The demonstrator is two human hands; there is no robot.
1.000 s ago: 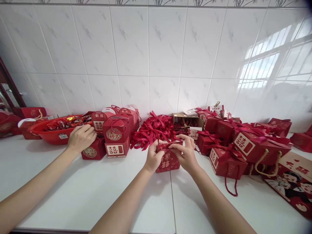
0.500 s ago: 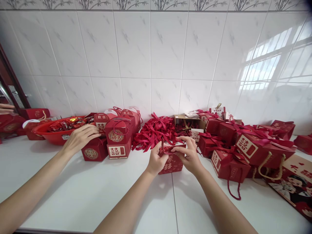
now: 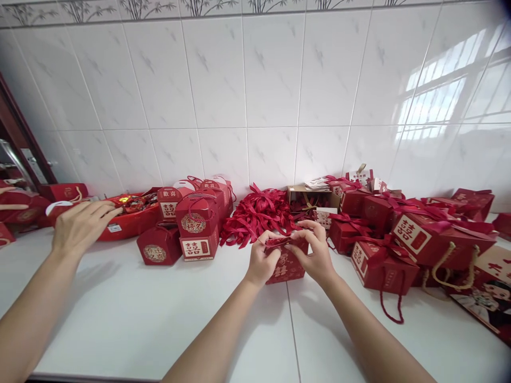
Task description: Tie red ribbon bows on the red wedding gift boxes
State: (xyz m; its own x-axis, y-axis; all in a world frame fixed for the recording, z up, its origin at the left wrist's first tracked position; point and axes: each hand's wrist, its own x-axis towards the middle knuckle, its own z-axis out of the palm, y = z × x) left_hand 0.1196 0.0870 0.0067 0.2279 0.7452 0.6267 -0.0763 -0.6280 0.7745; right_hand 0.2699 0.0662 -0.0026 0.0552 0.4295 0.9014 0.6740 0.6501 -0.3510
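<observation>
A small red gift box (image 3: 285, 269) with pale printed characters stands upright on the white tabletop in front of me. My left hand (image 3: 260, 259) is closed on the left side of its top edge, thumb against the front. From the right, my right hand (image 3: 315, 254) pinches the top flap between thumb and fingers. The fingers partly hide the top of the box, where a dark red strip shows. Just behind it lies a heap of dark red ribbons (image 3: 259, 215).
A co-worker's hand (image 3: 82, 226) reaches over a red basin (image 3: 130, 226) of wrapped sweets at left. Stacked red boxes (image 3: 198, 215) stand left of the ribbons. An open carton (image 3: 313, 199) sits behind. Ribbon-tied boxes (image 3: 383, 266) crowd the right, beside a printed bag (image 3: 485, 287).
The co-worker's hand has moved left from the dark red box to the basin. My hands stay at the box top, my left fingers shifted slightly over the flap. The view has tilted slightly.
</observation>
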